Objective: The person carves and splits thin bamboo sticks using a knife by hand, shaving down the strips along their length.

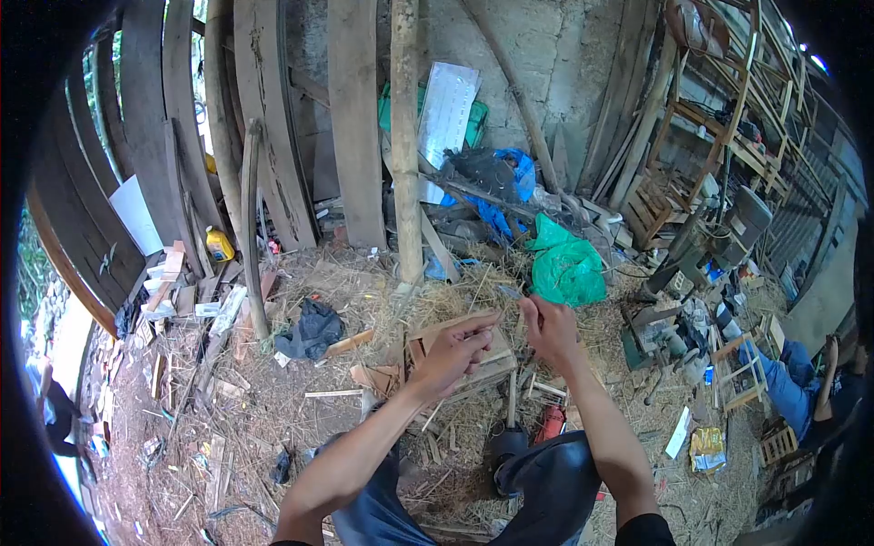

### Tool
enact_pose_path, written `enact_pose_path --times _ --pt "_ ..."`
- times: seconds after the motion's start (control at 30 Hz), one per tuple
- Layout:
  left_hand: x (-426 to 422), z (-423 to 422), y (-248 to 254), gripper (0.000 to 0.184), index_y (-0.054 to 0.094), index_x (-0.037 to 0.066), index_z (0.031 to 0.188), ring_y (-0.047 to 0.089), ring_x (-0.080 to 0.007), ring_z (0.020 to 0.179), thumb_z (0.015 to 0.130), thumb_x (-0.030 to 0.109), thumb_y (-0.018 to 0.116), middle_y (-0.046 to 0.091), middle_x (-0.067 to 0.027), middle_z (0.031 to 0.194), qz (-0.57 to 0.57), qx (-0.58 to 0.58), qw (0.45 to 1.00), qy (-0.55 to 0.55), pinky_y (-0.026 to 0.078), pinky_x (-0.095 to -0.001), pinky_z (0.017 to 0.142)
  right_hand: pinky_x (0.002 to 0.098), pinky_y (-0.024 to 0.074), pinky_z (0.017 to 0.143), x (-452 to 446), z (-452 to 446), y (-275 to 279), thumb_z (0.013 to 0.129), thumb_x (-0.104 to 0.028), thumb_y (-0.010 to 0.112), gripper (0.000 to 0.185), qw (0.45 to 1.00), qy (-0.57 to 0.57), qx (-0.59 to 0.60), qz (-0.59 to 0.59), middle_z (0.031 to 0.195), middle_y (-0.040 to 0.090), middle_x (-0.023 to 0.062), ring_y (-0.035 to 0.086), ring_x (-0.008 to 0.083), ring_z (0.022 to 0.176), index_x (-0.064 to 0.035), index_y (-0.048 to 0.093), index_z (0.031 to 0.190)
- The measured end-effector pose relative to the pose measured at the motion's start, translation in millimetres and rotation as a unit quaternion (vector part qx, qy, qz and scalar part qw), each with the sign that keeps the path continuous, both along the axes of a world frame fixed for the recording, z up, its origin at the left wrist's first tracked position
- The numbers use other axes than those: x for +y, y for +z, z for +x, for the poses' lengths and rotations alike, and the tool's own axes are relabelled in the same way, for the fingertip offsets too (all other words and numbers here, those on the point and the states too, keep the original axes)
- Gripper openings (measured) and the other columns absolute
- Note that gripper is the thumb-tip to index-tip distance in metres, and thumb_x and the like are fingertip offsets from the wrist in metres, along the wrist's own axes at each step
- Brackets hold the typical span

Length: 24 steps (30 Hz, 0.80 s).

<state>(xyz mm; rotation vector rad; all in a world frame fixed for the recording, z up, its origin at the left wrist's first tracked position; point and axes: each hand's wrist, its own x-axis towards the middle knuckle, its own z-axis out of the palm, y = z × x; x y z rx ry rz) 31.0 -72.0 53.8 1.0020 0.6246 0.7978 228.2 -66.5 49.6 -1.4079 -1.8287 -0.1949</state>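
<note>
My left hand (452, 358) is in front of me, its fingers curled in and the index finger pointing toward the right hand. Whatever it holds, if anything, is too small to make out. Close by on the right, my right hand (552, 335) is closed, with a thin pale blade-like piece (511, 292) sticking out past the thumb. The two hands are slightly apart. Beneath them stands a low wooden block or stool (492, 371). A wooden handle (512, 400) rises upright between my knees, beside a red object (551, 423).
Straw and wood scraps litter the ground. A green sack (566, 264) and a wooden post (406, 136) stand ahead. A black plastic bag (312, 329) and a yellow jug (218, 244) lie left. At right are a machine (719, 241), a small wooden frame (739, 371) and a seated person (810, 387).
</note>
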Motion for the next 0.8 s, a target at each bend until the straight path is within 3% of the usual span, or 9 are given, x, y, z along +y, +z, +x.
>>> enact_pose_path --times 0.07,0.1,0.27,0.33,0.47,0.53,0.63,0.77,0.8 --pt "-2 1 -1 0.037 0.049 0.006 0.13 0.033 -0.0025 0.057 0.094 0.01 0.049 0.045 0.0037 0.078 0.009 0.011 1.0 0.007 0.025 -0.0164 0.047 0.0387 0.0415 0.043 -6 -1 -6 0.086 -0.018 0.058 0.014 0.998 0.048 0.025 -0.027 0.056 0.056 0.013 0.057 0.0293 0.048 -0.0062 0.062 0.079" --pt "1 1 0 0.037 0.049 0.008 0.131 0.033 -0.002 0.057 0.094 0.01 0.048 0.044 0.0044 0.077 0.003 0.006 1.0 0.007 0.026 -0.0163 0.046 0.0383 0.0412 0.042 -10 -8 -8 0.085 -0.019 0.059 0.015 0.995 0.096 -0.02 -0.025 0.053 0.054 0.0122 0.056 0.0296 0.046 -0.0068 0.06 0.076" --pt "1 -4 3 0.036 0.049 0.006 0.129 0.032 -0.0016 0.056 0.093 0.011 0.05 0.042 0.006 0.076 -0.033 -0.05 0.998 -0.007 0.024 -0.0162 0.046 0.0383 0.0417 0.042 -10 -16 -2 0.085 -0.019 0.059 0.018 0.993 0.116 -0.033 0.017 0.054 0.053 0.012 0.056 0.0296 0.047 -0.0079 0.057 0.072" --pt "5 -2 1 0.036 0.049 0.004 0.129 0.031 -0.0011 0.056 0.093 0.01 0.05 0.041 0.0068 0.075 -0.035 -0.066 0.997 -0.019 0.023 -0.0161 0.046 0.0398 0.0416 0.044 -11 -14 3 0.086 -0.02 0.059 0.018 0.995 0.078 -0.035 -0.041 0.058 0.056 0.013 0.057 0.0315 0.05 -0.0078 0.058 0.072" --pt "1 -2 5 0.036 0.049 0.003 0.129 0.031 -0.0013 0.056 0.094 0.009 0.049 0.04 0.0066 0.075 -0.028 -0.051 0.998 0.009 0.023 -0.0162 0.045 0.0436 0.0403 0.046 7 5 -4 0.089 -0.023 0.055 0.024 0.998 0.047 0.043 0.0 0.058 0.056 0.0138 0.055 0.0351 0.051 -0.007 0.058 0.072" --pt "-7 -6 6 0.036 0.049 0.004 0.129 0.03 -0.0014 0.056 0.093 0.009 0.048 0.039 0.0064 0.074 -0.008 -0.038 0.999 -0.033 0.023 -0.0164 0.045 0.0469 0.039 0.049 17 33 -8 0.093 -0.027 0.049 0.031 0.988 -0.126 0.05 -0.078 0.06 0.057 0.0151 0.055 0.0376 0.053 -0.006 0.058 0.072" --pt "-5 -2 6 0.037 0.047 0.005 0.131 0.029 -0.0016 0.055 0.093 0.01 0.048 0.039 0.0063 0.074 -0.031 -0.05 0.998 -0.003 0.022 -0.0167 0.044 0.0483 0.0383 0.05 11 39 -19 0.095 -0.03 0.044 0.036 0.984 -0.086 0.154 -0.03 0.062 0.057 0.0159 0.055 0.0383 0.053 -0.0056 0.058 0.072" --pt "11 -3 -5 0.038 0.047 0.006 0.131 0.029 -0.0015 0.054 0.094 0.012 0.048 0.04 0.006 0.074 -0.029 -0.056 0.998 -0.001 0.021 -0.017 0.043 0.0463 0.0399 0.049 -5 4 -11 0.093 -0.028 0.047 0.032 0.989 0.005 0.142 -0.028 0.064 0.058 0.0165 0.056 0.0381 0.055 -0.0056 0.058 0.073" --pt "13 -3 -4 0.038 0.046 0.006 0.132 0.028 -0.0015 0.054 0.094 0.012 0.047 0.04 0.0059 0.074 -0.036 -0.058 0.998 -0.018 0.02 -0.017 0.043 0.0453 0.0407 0.049 -10 -12 -9 0.093 -0.027 0.048 0.03 0.996 0.039 0.079 -0.032 0.063 0.058 0.0163 0.057 0.0375 0.055 -0.0059 0.058 0.073"
